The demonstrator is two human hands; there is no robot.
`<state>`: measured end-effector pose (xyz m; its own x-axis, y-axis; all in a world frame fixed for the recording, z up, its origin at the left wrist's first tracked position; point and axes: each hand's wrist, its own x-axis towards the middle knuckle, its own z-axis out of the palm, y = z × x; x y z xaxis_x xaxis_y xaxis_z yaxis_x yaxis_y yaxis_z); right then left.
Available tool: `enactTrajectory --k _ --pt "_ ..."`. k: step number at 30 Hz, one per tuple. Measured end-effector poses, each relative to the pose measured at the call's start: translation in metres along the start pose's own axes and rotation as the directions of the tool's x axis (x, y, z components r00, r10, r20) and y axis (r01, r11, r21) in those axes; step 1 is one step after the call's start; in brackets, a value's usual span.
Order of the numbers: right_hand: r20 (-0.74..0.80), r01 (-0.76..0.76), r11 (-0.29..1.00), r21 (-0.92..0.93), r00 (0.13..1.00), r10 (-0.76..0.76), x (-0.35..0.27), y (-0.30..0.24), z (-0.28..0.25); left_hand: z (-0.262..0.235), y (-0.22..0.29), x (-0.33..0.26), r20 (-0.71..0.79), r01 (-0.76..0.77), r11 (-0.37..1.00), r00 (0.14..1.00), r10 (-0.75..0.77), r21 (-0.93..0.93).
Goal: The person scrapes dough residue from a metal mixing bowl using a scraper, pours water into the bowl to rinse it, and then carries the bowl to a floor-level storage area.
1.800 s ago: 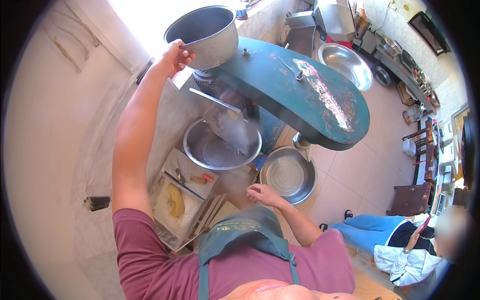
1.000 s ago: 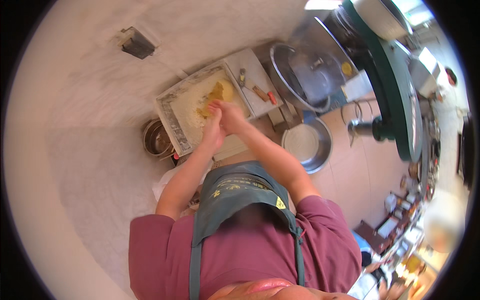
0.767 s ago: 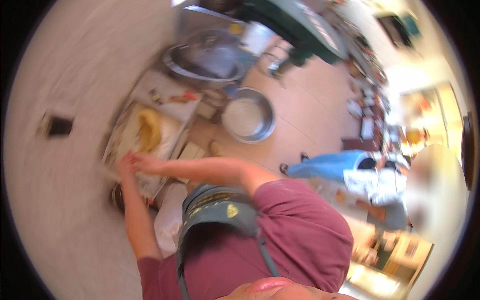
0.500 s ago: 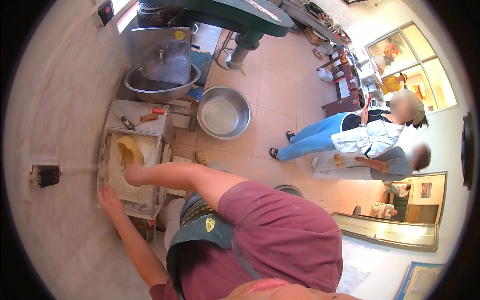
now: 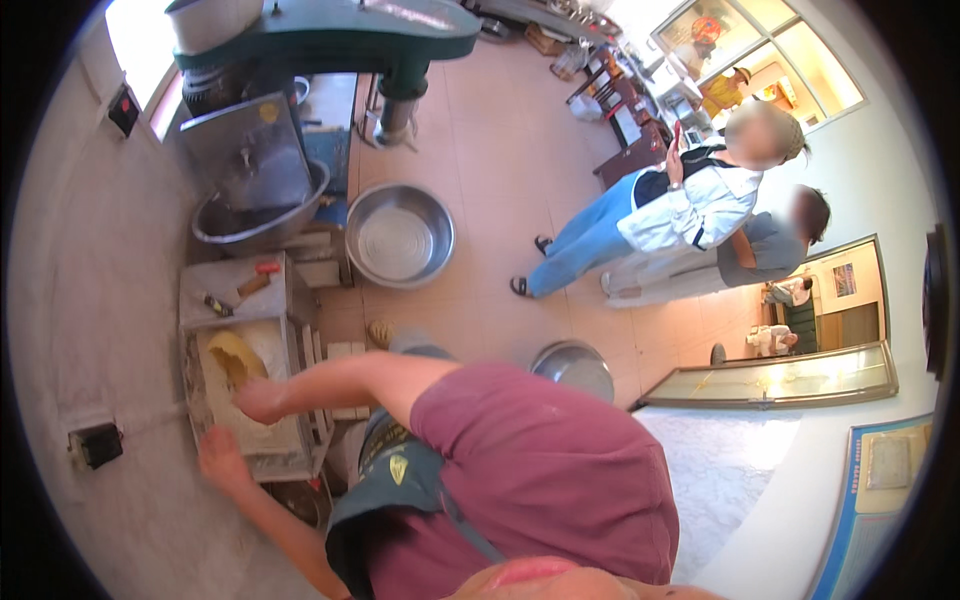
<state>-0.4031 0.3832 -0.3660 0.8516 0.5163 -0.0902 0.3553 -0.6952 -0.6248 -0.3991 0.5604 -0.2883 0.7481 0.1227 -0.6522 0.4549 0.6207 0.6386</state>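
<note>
A yellow, rounded, hollow scoop lies tilted in a bin with white powder like flour in it. My right hand is closed at the near end of the scoop; its fingertips are partly hidden. My left hand is at the near left edge of the bin, fingers stretched out, holding nothing. On the board at the bin's far end lie a wooden-handled tool, a small red object and a dark-handled tool.
Beyond the bin a metal bowl holds a slanted steel sheet. A wide metal basin stands on the floor, another basin nearer. A green machine overhangs the far side. Two people stand at right.
My view has shifted, so the room sits differently in it. My right hand stays at the scoop within the bin. The left hand remains by the bin's edge, its fingers less spread.
</note>
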Motion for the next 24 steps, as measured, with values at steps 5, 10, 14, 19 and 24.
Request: enactTrajectory --k 5,10,14,19,24 --pt "-0.105 -0.332 0.316 0.889 0.523 0.846 0.044 -0.061 0.063 -0.040 -0.081 0.047 0.638 -0.817 0.221 0.560 0.528 0.533" --pt "-0.608 0.433 0.759 0.487 0.792 -0.062 -0.039 -0.140 -0.095 -0.012 -0.031 0.024 0.143 -0.065 0.980 0.985 0.093 -0.189" --pt "-0.337 0.175 0.976 0.131 0.934 -0.122 -0.031 -0.035 0.002 -0.013 -0.034 -0.016 0.131 0.120 0.948 0.988 -0.084 -0.294" --pt "-0.044 -0.113 0.908 0.403 0.989 0.142 -0.105 -0.020 -0.010 -0.120 -0.067 0.016 0.243 -0.420 0.304 0.843 0.480 0.855" --pt "-0.012 -0.325 0.875 0.359 0.936 0.352 -0.188 0.036 -0.003 -0.097 -0.122 0.007 0.553 -0.525 -0.174 0.794 0.254 0.833"
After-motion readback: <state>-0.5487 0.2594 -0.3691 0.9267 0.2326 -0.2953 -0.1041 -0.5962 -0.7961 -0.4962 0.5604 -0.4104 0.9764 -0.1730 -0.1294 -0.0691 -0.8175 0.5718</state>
